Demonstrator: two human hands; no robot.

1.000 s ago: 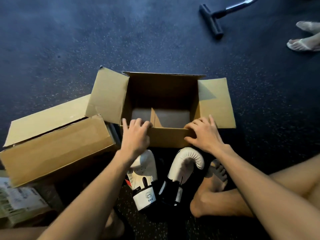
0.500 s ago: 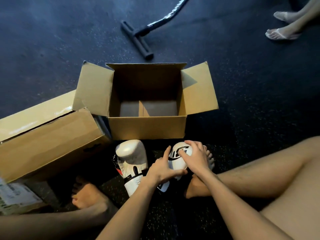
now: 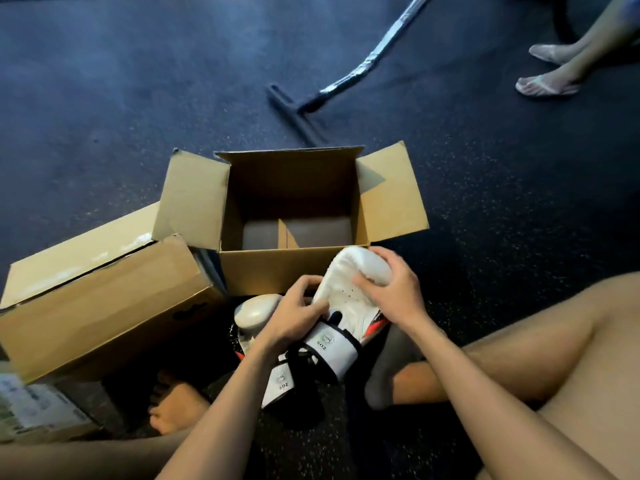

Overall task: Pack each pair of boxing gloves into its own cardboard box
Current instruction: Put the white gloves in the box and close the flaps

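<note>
Holding now: both hands have one white boxing glove (image 3: 349, 299) up off the floor, right in front of the open cardboard box (image 3: 292, 268).
Right hand: the right hand (image 3: 394, 289) wraps its fingers (image 3: 367, 282) round the fat padded end of the glove, close to the box's front wall.
Left hand: the left hand (image 3: 294, 320) has its fingers (image 3: 315, 308) curled on the side of the same glove, near the cuff.
What changed: half a second ago the glove lay on the floor and the hands were just reaching it. Now it is lifted and turned, with the padded end pointing at the box.
A second ago: both hands were on the front edge of the box, and both gloves lay on the floor.
What it means: I think the first glove of this pair is about to go in. Nothing is packed in this box yet.
Other glove: the second glove (image 3: 258, 311) lies on the floor, partly under the left arm, beside the box.
Inside the box: it looks bare, with only the bottom flaps showing.
Other box: a second cardboard box (image 3: 104, 299) sits to the left, its top flaps down, touching the open one.
Farther off: a black floor tool (image 3: 294, 112) lies behind the box, and another person's feet (image 3: 543, 84) are at the far right.
</note>
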